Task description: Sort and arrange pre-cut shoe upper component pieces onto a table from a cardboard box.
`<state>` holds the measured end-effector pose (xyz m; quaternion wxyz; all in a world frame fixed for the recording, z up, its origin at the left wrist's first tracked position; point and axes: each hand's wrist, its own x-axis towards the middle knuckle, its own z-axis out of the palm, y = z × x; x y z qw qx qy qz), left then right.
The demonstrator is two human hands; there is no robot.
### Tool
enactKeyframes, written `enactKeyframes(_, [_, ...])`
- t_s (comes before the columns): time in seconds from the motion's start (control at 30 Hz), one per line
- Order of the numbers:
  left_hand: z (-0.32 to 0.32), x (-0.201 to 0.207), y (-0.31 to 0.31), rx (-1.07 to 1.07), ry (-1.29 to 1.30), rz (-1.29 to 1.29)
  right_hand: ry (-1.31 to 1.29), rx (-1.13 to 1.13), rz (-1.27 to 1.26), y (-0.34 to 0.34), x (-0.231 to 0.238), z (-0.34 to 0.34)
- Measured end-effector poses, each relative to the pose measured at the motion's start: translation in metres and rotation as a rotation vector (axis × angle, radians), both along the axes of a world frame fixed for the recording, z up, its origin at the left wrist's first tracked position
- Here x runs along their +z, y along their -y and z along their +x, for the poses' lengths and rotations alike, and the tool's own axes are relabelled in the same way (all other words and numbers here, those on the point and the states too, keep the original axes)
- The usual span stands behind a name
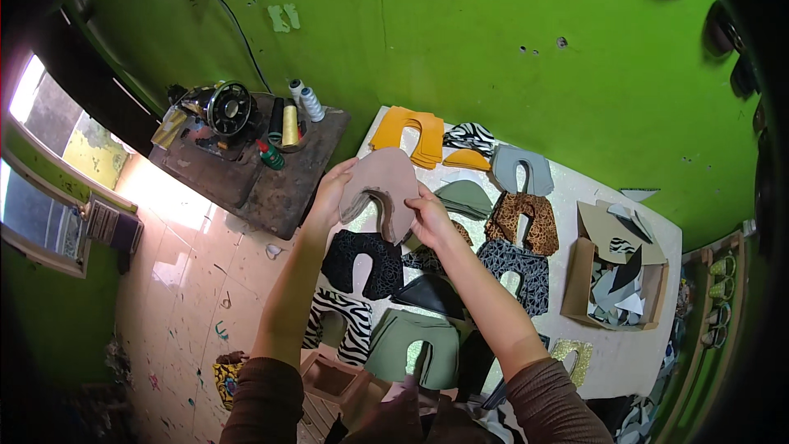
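Nearest the wearer, both forearms in brown sleeves rise from the lower edge. A small open brown box [330,380] sits by the left sleeve.

Beyond it, the white tabletop [649,238] carries rows of U-shaped cut pieces: an olive green piece [415,345], a zebra-striped piece [345,321], a black patterned piece [363,261], a grey-black patterned piece [516,270] and a leopard-print piece [526,220].

Above these, held clear of the tabletop, is the taupe U-shaped piece [385,189]. The left hand [331,191] pinches its left edge; the right hand [429,215] pinches its lower right limb. Both grips are closed on the piece.

Handling judgement: the piece appears thin, light and flexible, holding its outline without drooping much. It looks matte, so unlikely to slip. The two limbs are the narrow points and would likely flex or crease; the broad crown offers the surer hold.

To the right stands a cardboard box [579,279] of offcuts. Further back lie a grey piece [526,166] and a stack of orange pieces [409,136].

Farthest, a dark side table [271,185] bears a black sewing machine [226,107] and thread spools [289,122], against a green wall [493,33].
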<state>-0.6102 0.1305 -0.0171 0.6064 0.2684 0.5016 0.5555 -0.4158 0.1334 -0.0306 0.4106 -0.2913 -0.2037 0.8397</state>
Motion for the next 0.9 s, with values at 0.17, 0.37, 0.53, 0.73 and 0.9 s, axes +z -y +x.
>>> enactKeyframes(0.17, [-0.011, -0.017, -0.011, 0.03, -0.299, 0.135, 0.314, -0.057, 0.185, -0.007, -0.006, -0.017])
enactKeyframes(0.37, [0.003, -0.021, 0.004, -0.132, -1.559, 0.688, 1.337, -0.099, 1.188, 0.006, -0.02, -0.032])
enactKeyframes(0.53, [0.006, -0.045, 0.015, -0.293, -1.9, 0.641, 1.706, 0.007, 1.248, 0.015, -0.052, -0.043])
enactKeyframes(0.73, [0.046, -0.018, 0.04, -0.245, -1.715, 0.662, 1.655, -0.072, 1.387, 0.032, -0.007, 0.009])
enactKeyframes(0.9, [0.14, 0.001, 0.066, -0.392, -1.319, 0.859, 1.642, -0.239, 1.264, 0.092, 0.024, 0.097])
